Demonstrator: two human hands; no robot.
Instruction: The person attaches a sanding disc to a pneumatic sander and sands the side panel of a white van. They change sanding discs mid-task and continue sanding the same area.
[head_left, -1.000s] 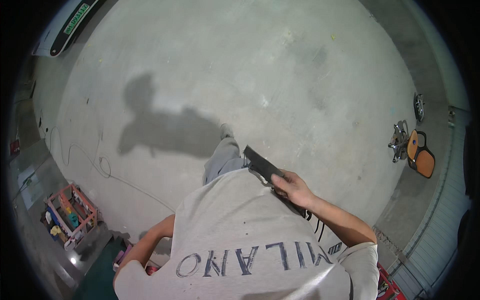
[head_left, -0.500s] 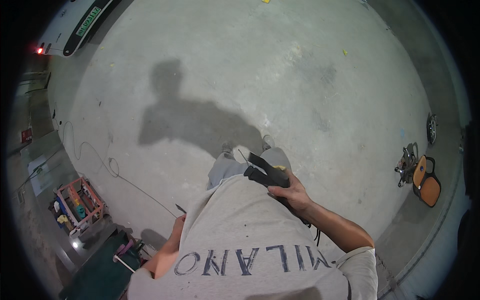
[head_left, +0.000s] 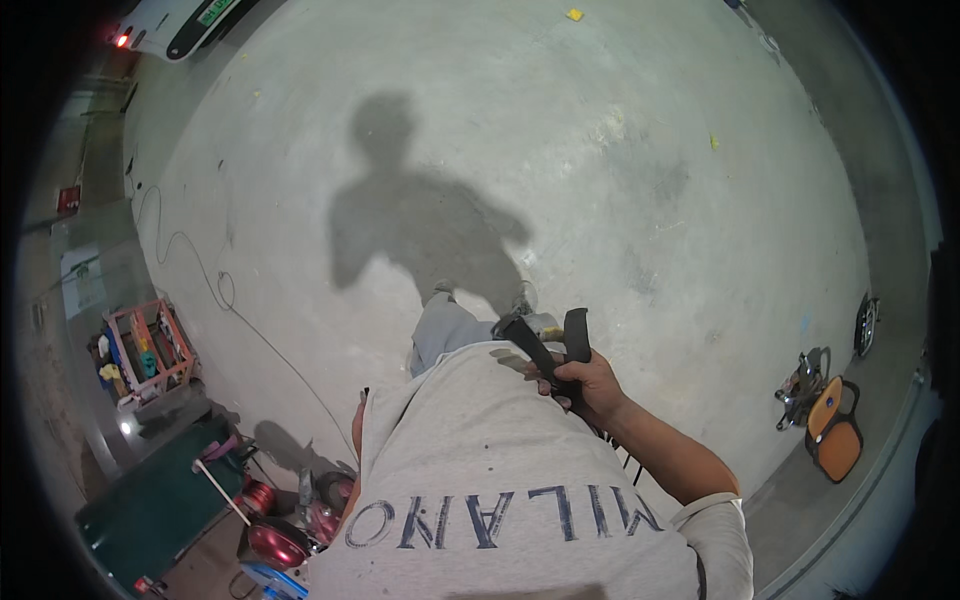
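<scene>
My right hand (head_left: 590, 388) is closed around two flat black strips in front of my waist. One black strip (head_left: 533, 343) leans up to the left, and the other black strip (head_left: 577, 336) stands nearly upright beside it. Thin dark cords (head_left: 630, 458) hang below that hand, partly behind my shirt. Low at my left side, my left hand (head_left: 357, 425) is mostly hidden by the shirt. A small dark tip (head_left: 366, 391) shows just above it; what it belongs to cannot be made out.
A thin cable (head_left: 285, 362) runs over the concrete floor (head_left: 450, 90) towards my left side. Left are a reddish frame holding tools (head_left: 152, 355), a green tabletop (head_left: 150, 510) and a red rounded object (head_left: 278, 543). Right are an orange-brown chair (head_left: 837, 447) and chrome parts (head_left: 800, 390). A white vehicle (head_left: 165, 25) stands far left.
My view has turned, shifting the surroundings. The black strips in my right hand now spread apart in a V. My left hand has slipped further behind the shirt.
</scene>
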